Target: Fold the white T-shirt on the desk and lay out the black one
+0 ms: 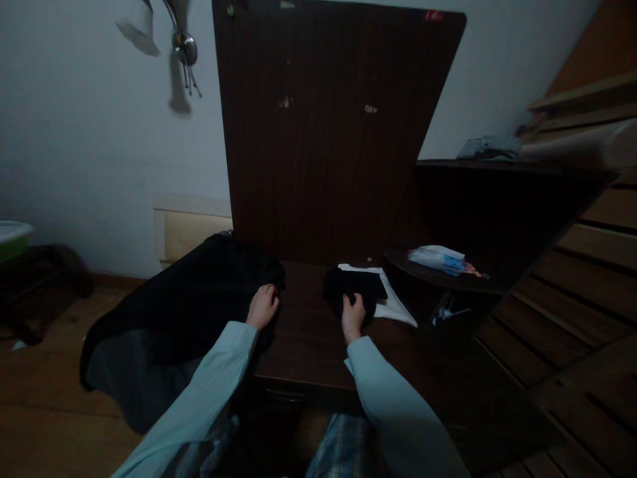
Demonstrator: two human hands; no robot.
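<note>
A large black garment (199, 299) with a grey part hangs over the left side of the dark wooden desk (308, 358). My left hand (263, 308) is closed at the garment's right edge, its fingers curled over the dark cloth. To the right, my right hand (353, 318) grips a black cloth item (334, 287) between thumb and fingers; its exact kind is lost in the dark. A flat black piece (371, 284) lies against that item. Beneath both, a white sheet or bag (398, 311) sticks out to the right.
A tall dark panel (323, 133) rises behind the desk. On the right, a rounded shelf (432, 271) holds a blue-and-white packet (438, 257), with a small pale object (445, 312) below. A wall lamp (184, 48) hangs upper left; a green basin (14, 242) sits on a dark stool (44, 265).
</note>
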